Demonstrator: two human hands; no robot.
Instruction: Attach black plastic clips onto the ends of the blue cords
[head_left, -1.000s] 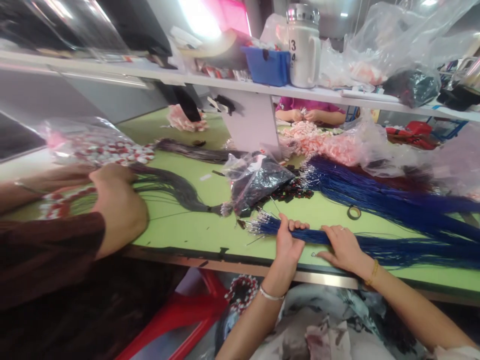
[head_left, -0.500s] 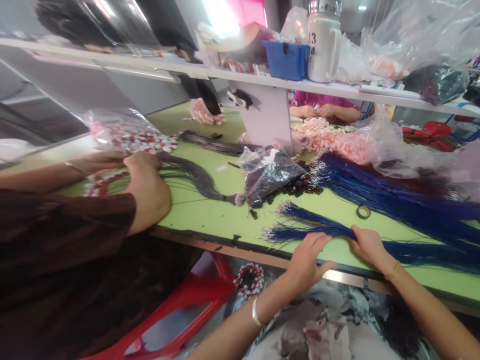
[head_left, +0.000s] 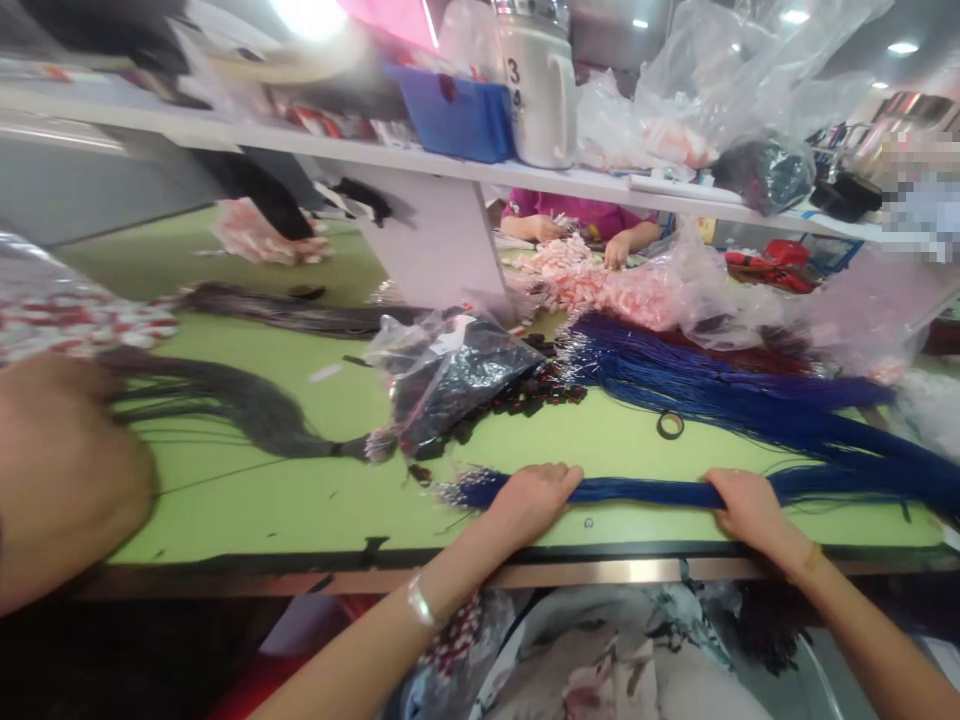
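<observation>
1. My left hand is closed over the small bundle of blue wires, close to its metal-tipped end; the fingers curl over the top of the strands and press them to the green table.
2. My right hand grips the same bundle further along, fingers wrapped round it, so the stretch between my two hands lies straight and flat along the table's near edge.
3. As I judge it, the gathering is largely done: the strands between my hands sit tight together. The tips by my left hand fan out a little (they look uneven, though blur hides the detail), and beyond my right hand the bundle runs off toward the big pile of blue wires, so evening and parting it off seem left to do.
4. Just behind the bundle lies a small dark ring, apart from my hands.
5. A clear bag of dark parts sits behind my left hand, with loose dark pieces spilled beside it.
6. A bundle of grey wires stretches leftward, where a co-worker's hand sits blurred at the table edge, well apart from mine.
7. Across the table another person's hands work at a heap of pink pieces. A white mug and a blue bin stand on the shelf above.
</observation>
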